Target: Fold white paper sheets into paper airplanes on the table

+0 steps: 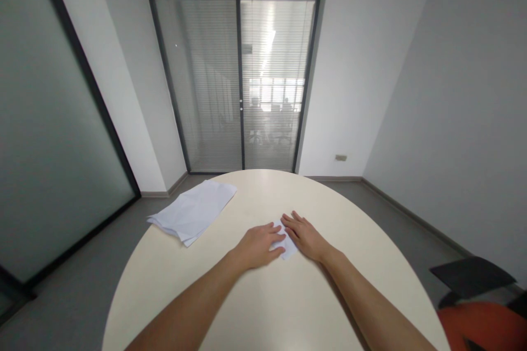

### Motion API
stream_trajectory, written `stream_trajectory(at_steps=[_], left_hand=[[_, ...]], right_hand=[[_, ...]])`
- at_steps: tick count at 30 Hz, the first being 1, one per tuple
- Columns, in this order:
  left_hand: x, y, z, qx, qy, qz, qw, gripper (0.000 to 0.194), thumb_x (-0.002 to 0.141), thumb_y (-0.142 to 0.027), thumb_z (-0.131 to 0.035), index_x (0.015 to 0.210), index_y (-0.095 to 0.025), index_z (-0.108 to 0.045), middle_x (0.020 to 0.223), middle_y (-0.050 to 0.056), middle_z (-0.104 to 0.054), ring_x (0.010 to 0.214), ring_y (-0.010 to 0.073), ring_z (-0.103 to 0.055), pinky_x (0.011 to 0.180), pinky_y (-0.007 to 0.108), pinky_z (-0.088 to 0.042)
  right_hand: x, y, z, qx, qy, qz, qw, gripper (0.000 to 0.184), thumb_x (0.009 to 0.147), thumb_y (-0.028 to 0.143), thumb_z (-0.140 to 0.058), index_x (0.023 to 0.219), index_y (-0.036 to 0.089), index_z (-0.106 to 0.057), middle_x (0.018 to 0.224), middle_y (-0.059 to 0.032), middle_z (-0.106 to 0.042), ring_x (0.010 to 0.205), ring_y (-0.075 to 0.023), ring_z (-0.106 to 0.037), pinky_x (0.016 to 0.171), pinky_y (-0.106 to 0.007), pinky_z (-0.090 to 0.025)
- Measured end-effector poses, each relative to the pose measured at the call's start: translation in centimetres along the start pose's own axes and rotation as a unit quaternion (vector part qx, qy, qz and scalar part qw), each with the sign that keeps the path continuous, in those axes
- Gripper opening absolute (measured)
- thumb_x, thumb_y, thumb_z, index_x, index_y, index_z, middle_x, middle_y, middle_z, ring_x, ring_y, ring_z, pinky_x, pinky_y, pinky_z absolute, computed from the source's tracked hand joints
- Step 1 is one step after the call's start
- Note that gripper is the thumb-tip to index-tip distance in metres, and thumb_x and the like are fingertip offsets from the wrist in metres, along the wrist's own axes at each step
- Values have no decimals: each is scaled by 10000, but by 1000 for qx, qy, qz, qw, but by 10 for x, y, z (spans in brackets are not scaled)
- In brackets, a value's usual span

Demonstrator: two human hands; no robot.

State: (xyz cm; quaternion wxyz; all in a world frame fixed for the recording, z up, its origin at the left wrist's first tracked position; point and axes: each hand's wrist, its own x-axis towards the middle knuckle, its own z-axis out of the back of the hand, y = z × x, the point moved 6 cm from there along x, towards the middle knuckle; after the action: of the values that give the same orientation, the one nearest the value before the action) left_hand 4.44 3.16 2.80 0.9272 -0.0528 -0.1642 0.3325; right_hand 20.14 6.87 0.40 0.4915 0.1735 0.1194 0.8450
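Note:
A small folded white paper (285,243) lies near the middle of the round cream table (255,307). My left hand (258,244) rests flat on its left part, fingers stretched out and pressing down. My right hand (303,236) lies flat on its right part, fingers extended toward the far side. Most of the paper is hidden under the two hands. Neither hand grips anything.
A loose stack of white paper sheets (193,211) sits at the table's far left edge. An orange chair with a dark armrest (473,296) stands at the lower right. Glass sliding doors (239,82) with blinds are straight ahead; a glass wall runs along the left.

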Motion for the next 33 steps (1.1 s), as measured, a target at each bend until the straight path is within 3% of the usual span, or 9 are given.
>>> stream_trajectory(at_steps=[10,14,18,22,28,33], left_hand=[[0,22,-1,30,-14,79,996,399,971,-404,-494,1337,-276,-589,1460,45,-532,1350,274,-476,1113,473,-388],[-1,25,-4,29,-17,81,996,415,981,-395,-475,1355,-246,-576,1472,66,-517,1369,282,-453,1137,478,-358],[-1,29,-7,18,-18,87,996,446,1001,-389,-418,1397,-219,-533,1505,88,-475,1406,277,-406,1162,458,-320],[-2,34,-11,13,-1,115,993,479,1014,-381,-350,1450,-215,-462,1555,96,-396,1456,274,-321,1179,491,-269],[-3,38,-17,14,18,142,990,583,1004,-436,-339,1505,-139,-354,1597,167,-273,1492,299,-220,1191,524,-203],[-5,36,-13,10,11,118,993,576,993,-455,-370,1491,-167,-384,1581,141,-336,1477,276,-272,1195,473,-219]], right_hand=[[1,-13,6,-37,-47,-3,998,450,1010,353,-357,1378,222,-580,1485,-84,-499,1454,-298,-324,1170,-565,-287],[-1,-3,12,-32,-51,-1,998,452,1013,356,-350,1392,232,-564,1507,-81,-473,1471,-312,-278,1163,-589,-271],[-3,20,9,22,7,61,998,504,1034,444,-300,1497,282,-416,1562,-69,-389,1474,-286,-279,1174,-569,-246],[-4,24,1,15,61,39,997,576,1023,533,-265,1532,275,-347,1603,-75,-292,1495,-305,-208,1186,-586,-184],[-6,12,5,-2,45,-20,999,613,1017,543,-267,1539,229,-335,1614,-104,-256,1503,-314,-172,1189,-582,-155],[-5,26,12,-4,25,32,999,596,1018,539,-281,1515,229,-386,1590,-103,-325,1500,-297,-194,1200,-564,-141]])
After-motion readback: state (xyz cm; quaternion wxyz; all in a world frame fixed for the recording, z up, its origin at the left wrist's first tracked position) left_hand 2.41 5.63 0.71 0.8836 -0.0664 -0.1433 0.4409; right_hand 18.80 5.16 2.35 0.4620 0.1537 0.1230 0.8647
